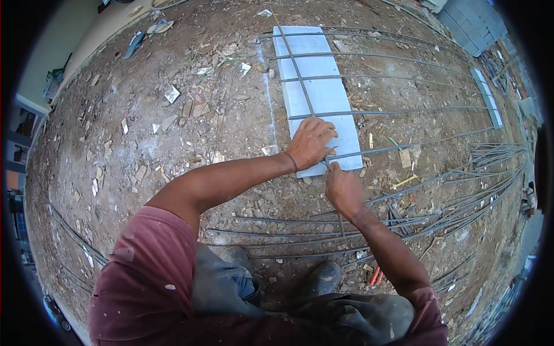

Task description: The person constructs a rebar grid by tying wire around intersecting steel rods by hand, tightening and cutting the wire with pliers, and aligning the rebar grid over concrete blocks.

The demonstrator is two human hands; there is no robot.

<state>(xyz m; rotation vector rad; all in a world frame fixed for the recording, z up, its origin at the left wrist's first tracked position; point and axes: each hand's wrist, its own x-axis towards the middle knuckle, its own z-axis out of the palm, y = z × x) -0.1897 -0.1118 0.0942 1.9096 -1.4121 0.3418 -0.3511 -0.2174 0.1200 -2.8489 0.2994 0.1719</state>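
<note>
A long thin rebar (297, 66) lies crosswise over several parallel rebars (398, 110), above a pale blue-white slab (323, 95) on the ground. My left hand (311, 142) is closed on the crosswise bar near the slab's near end, fingers curled over it. Just below, my right hand (344, 187) closes around the same bar beside its crossing with the nearest parallel bar (384, 150). The bar's lower end sticks out beneath my right hand. My fingers hide the crossing itself, and I cannot make out whether a tie wire is there.
A second pale slab (487, 98) supports the bars' far ends. Loose rebars (461, 210) lie bunched at right and near my boots (323, 279). Red-handled pliers or a similar tool (376, 275) lie by my right knee. Sandals (160, 26) and rubble cover the dirt at left.
</note>
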